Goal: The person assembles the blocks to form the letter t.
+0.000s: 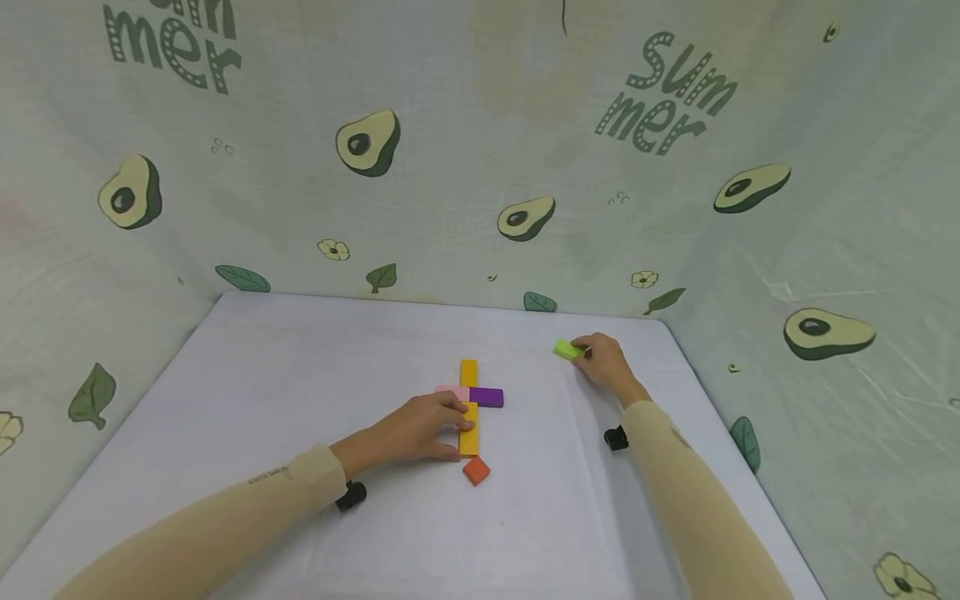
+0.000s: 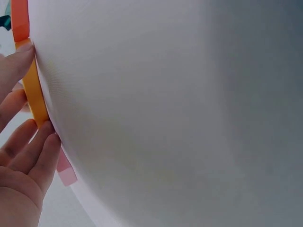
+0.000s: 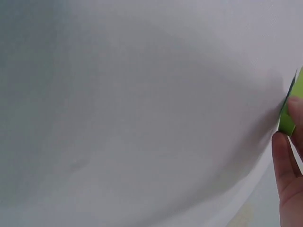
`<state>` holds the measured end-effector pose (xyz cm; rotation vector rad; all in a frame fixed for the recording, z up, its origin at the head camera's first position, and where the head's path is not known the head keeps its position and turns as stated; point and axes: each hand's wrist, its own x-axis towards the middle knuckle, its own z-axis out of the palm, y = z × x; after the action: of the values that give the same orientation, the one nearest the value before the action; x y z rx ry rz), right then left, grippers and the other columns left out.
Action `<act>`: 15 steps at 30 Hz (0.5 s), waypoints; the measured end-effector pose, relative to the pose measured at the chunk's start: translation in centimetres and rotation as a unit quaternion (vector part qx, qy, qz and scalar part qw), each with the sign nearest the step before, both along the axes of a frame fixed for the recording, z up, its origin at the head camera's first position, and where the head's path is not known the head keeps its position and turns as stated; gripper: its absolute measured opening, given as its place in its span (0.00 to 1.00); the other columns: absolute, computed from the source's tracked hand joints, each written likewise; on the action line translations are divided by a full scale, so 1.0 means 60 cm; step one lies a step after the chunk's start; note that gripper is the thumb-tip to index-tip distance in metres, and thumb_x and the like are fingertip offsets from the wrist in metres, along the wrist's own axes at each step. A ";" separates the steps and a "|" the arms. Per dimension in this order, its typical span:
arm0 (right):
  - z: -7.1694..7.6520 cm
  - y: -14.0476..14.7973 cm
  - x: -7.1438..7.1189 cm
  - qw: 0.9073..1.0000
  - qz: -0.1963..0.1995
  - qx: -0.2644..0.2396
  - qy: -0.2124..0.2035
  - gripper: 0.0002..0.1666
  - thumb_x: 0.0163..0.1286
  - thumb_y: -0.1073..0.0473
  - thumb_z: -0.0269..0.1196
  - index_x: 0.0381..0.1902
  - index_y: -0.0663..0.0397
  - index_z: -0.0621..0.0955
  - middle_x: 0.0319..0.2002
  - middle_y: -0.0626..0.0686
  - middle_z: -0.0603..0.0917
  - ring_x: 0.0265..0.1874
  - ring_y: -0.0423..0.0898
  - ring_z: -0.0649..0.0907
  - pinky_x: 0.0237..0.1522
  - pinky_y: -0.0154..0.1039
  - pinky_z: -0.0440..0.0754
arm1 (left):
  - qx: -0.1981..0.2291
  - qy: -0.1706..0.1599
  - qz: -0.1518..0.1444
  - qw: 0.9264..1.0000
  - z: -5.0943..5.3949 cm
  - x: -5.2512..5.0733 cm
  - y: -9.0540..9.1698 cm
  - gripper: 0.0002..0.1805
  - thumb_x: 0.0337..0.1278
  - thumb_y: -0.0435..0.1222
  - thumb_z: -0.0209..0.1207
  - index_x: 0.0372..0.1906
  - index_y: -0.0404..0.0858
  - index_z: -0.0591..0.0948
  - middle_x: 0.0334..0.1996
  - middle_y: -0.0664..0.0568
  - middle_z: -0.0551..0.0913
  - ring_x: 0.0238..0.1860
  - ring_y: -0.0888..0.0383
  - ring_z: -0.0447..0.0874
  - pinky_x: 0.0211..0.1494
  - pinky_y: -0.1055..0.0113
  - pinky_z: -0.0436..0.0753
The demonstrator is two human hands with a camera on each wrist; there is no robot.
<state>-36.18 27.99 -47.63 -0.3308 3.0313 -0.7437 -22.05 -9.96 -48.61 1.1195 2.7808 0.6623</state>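
Near the middle of the white table, my left hand (image 1: 422,427) holds a long yellow block (image 1: 468,443), thumb by its near end and fingers over its far part. In the left wrist view the fingertips also reach close to a pink block (image 2: 66,174). A purple block (image 1: 487,397) lies end to end with the pink one, and a second yellow block (image 1: 468,372) extends away beyond them. Just below the held block sits an orange-red block (image 1: 476,472), turned like a diamond. Farther right, my right hand (image 1: 606,364) pinches a lime-green block (image 1: 564,348) between thumb and fingers.
White cloth covers the table (image 1: 337,350), with printed fabric walls (image 1: 442,75) around its back and sides. Each wrist carries a small black camera, one at the left wrist (image 1: 351,497) and one at the right (image 1: 617,437).
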 end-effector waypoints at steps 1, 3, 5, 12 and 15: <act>0.000 0.000 0.001 1.000 0.002 0.002 0.002 0.22 0.74 0.68 0.66 0.64 0.66 0.83 0.55 0.67 0.83 0.53 0.61 0.83 0.60 0.57 0.82 | 0.000 0.000 0.000 1.000 0.000 0.000 0.000 0.27 0.56 0.48 0.79 0.59 0.45 0.89 0.59 0.54 0.84 0.62 0.57 0.82 0.67 0.62 0.83; 0.001 0.000 0.005 1.000 0.006 0.002 0.007 0.22 0.74 0.68 0.66 0.64 0.66 0.83 0.55 0.66 0.83 0.53 0.61 0.83 0.59 0.57 0.83 | 0.002 0.000 -0.001 1.000 0.000 0.000 0.000 0.27 0.56 0.49 0.78 0.59 0.45 0.89 0.59 0.54 0.84 0.62 0.57 0.82 0.67 0.62 0.83; 0.002 -0.002 0.009 1.000 0.011 0.003 0.011 0.22 0.73 0.68 0.67 0.63 0.65 0.84 0.55 0.65 0.84 0.52 0.60 0.83 0.58 0.56 0.83 | 0.002 0.001 -0.003 1.000 -0.001 -0.001 0.000 0.27 0.56 0.49 0.78 0.59 0.45 0.89 0.59 0.54 0.83 0.62 0.57 0.82 0.67 0.63 0.83; 0.014 -0.006 0.032 0.999 0.034 0.003 0.027 0.21 0.71 0.67 0.69 0.61 0.64 0.85 0.52 0.62 0.86 0.48 0.57 0.83 0.54 0.54 0.84 | 0.000 0.000 -0.003 1.000 0.000 0.000 0.000 0.27 0.56 0.49 0.79 0.60 0.45 0.89 0.59 0.55 0.84 0.62 0.57 0.82 0.67 0.63 0.83; 0.018 -0.006 0.046 0.999 0.041 0.004 0.033 0.21 0.71 0.67 0.69 0.61 0.63 0.86 0.51 0.61 0.87 0.46 0.55 0.83 0.52 0.52 0.84 | -0.004 0.000 -0.001 1.000 0.000 0.000 0.001 0.27 0.56 0.49 0.79 0.60 0.45 0.89 0.60 0.54 0.83 0.62 0.57 0.82 0.67 0.63 0.83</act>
<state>-33.43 27.61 -46.53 -0.4868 3.0583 -0.7279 -22.05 -9.92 -48.61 1.1200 2.7788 0.6517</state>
